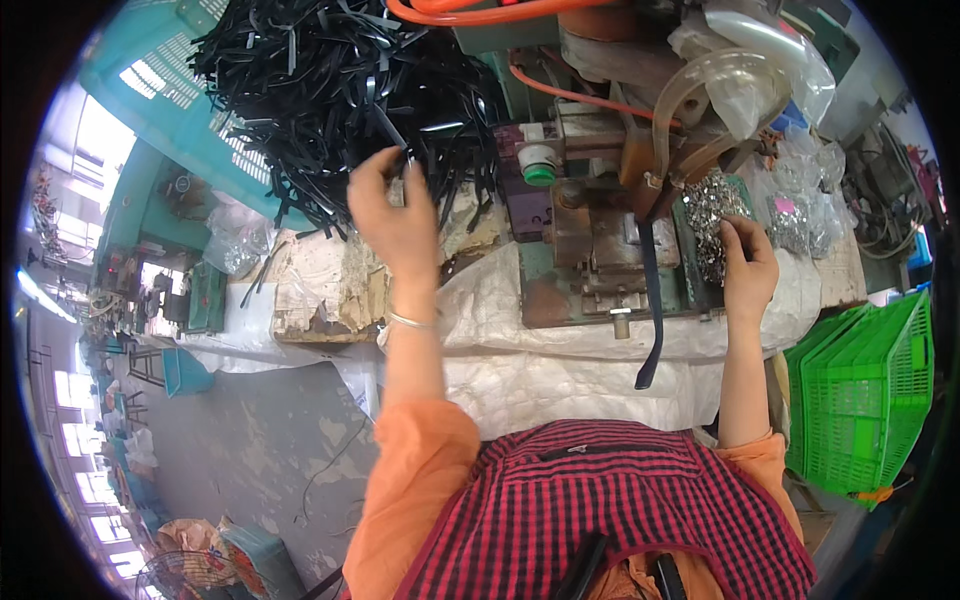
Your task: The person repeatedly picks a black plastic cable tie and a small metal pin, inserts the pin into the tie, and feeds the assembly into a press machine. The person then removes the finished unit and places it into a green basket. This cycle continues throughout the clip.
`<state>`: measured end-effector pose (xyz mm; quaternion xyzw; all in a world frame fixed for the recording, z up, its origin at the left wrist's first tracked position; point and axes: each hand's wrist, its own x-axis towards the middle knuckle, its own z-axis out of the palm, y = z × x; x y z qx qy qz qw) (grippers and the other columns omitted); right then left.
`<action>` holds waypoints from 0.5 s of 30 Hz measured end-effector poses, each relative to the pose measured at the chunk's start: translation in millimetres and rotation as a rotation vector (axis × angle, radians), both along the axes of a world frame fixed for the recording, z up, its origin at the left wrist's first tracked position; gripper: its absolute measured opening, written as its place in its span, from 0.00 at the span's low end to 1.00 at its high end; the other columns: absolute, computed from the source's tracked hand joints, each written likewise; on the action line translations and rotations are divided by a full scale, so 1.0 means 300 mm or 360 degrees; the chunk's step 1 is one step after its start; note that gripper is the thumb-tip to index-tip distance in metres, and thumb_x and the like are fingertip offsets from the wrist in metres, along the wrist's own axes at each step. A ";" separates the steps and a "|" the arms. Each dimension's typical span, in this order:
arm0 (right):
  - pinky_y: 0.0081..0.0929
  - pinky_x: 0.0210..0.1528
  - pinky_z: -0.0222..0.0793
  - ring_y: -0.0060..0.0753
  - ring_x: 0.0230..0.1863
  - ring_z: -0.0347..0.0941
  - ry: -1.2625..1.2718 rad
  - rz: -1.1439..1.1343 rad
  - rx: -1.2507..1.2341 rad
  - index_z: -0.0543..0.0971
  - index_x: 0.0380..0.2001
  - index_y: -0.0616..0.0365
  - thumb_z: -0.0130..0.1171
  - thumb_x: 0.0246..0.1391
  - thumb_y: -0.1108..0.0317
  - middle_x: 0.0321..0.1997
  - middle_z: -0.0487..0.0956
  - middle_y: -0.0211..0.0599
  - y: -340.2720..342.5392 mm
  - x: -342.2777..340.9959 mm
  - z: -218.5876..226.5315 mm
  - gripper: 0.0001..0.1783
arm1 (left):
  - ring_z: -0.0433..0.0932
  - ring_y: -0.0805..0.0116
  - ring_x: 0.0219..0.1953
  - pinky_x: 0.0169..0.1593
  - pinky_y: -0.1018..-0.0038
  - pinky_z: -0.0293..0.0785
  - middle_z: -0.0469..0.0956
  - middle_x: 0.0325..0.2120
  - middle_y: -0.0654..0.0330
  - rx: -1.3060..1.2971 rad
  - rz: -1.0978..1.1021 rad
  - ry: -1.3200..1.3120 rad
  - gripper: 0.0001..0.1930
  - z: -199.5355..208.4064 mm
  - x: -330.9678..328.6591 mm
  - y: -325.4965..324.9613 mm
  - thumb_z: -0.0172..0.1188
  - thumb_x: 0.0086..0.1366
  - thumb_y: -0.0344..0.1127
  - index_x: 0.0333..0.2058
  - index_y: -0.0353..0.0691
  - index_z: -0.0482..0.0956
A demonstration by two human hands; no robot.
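Observation:
My left hand (395, 225) is at the near edge of a heap of black glasses temples (350, 90). Its thumb and fingertips come close together on the end of one dark temple, slightly blurred. On the right, my right hand (750, 265) has thumb and fingers pinched at the edge of a pile of tiny shiny metal parts (708, 215); whatever lies between the fingertips is too small to make out. Between the hands, a single black glasses temple (651, 300) hangs from a bench machine (600, 235), its curved tip toward me. Neither hand touches that one.
A turquoise crate (150, 100) lies behind the heap at left. An orange hose (560, 92) and a thick clear tube (665, 100) cross above the machine. Plastic bags (800, 195) sit at far right, above green baskets (865, 400). White sheeting (580, 385) covers the bench's front edge.

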<state>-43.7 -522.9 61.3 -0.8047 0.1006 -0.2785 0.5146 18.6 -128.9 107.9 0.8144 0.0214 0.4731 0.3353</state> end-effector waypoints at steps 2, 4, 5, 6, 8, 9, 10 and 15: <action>0.21 0.47 0.73 0.19 0.39 0.78 0.0010 0.0047 0.0026 0.84 0.44 0.61 0.65 0.61 0.71 0.37 0.85 0.31 -0.011 -0.006 0.004 0.09 | 0.80 0.54 0.41 0.46 0.63 0.75 0.82 0.36 0.57 0.0296 0.0031 0.0314 0.07 0.009 0.056 0.096 0.67 0.60 0.33 0.36 0.41 0.86; 0.21 0.48 0.73 0.19 0.40 0.79 -0.0009 0.0086 -0.0014 0.84 0.44 0.62 0.65 0.61 0.71 0.38 0.85 0.31 0.010 0.001 0.023 0.10 | 0.81 0.51 0.42 0.45 0.60 0.77 0.83 0.36 0.53 0.0477 0.0023 0.0963 0.11 -0.059 0.140 0.136 0.69 0.58 0.39 0.37 0.41 0.87; 0.22 0.48 0.73 0.20 0.40 0.79 0.0039 0.0068 -0.0040 0.84 0.43 0.62 0.64 0.61 0.71 0.38 0.85 0.32 0.009 0.007 0.012 0.09 | 0.81 0.49 0.43 0.45 0.59 0.77 0.83 0.36 0.52 0.0507 0.0075 0.1182 0.12 -0.097 0.176 0.119 0.70 0.57 0.42 0.36 0.41 0.86; 0.21 0.48 0.72 0.20 0.40 0.79 0.0058 0.0074 -0.0039 0.84 0.43 0.62 0.64 0.60 0.72 0.39 0.86 0.32 0.015 0.009 0.009 0.09 | 0.82 0.47 0.43 0.45 0.57 0.78 0.83 0.36 0.51 0.0538 0.0129 0.1400 0.14 -0.142 0.203 0.102 0.71 0.57 0.44 0.36 0.41 0.86; 0.21 0.49 0.72 0.21 0.41 0.79 0.0109 0.0068 0.0029 0.85 0.44 0.62 0.63 0.61 0.73 0.39 0.86 0.33 0.018 -0.014 0.015 0.10 | 0.82 0.46 0.41 0.44 0.55 0.78 0.84 0.36 0.51 0.0624 0.0244 0.1111 0.13 -0.288 0.224 0.128 0.71 0.57 0.44 0.33 0.40 0.84; 0.21 0.49 0.72 0.22 0.42 0.79 0.0079 0.0077 0.0077 0.85 0.44 0.62 0.63 0.61 0.73 0.40 0.86 0.34 0.012 -0.032 0.025 0.09 | 0.82 0.46 0.41 0.44 0.55 0.78 0.84 0.36 0.50 0.0611 0.0246 0.1083 0.13 -0.317 0.202 0.143 0.70 0.57 0.43 0.33 0.40 0.84; 0.21 0.50 0.72 0.22 0.43 0.79 0.0059 0.0076 0.0126 0.85 0.44 0.62 0.63 0.61 0.73 0.41 0.86 0.34 0.007 -0.067 0.050 0.09 | 0.82 0.46 0.41 0.44 0.55 0.78 0.84 0.36 0.50 0.0605 0.0237 0.1064 0.12 -0.334 0.174 0.158 0.70 0.58 0.43 0.33 0.40 0.84; 0.23 0.53 0.71 0.26 0.47 0.79 -0.0058 0.0465 0.0066 0.85 0.46 0.63 0.64 0.59 0.76 0.45 0.84 0.36 0.070 -0.130 0.167 0.12 | 0.83 0.47 0.39 0.41 0.54 0.78 0.84 0.33 0.48 0.0705 0.0250 0.1031 0.10 -0.341 0.052 0.249 0.63 0.63 0.40 0.31 0.39 0.83</action>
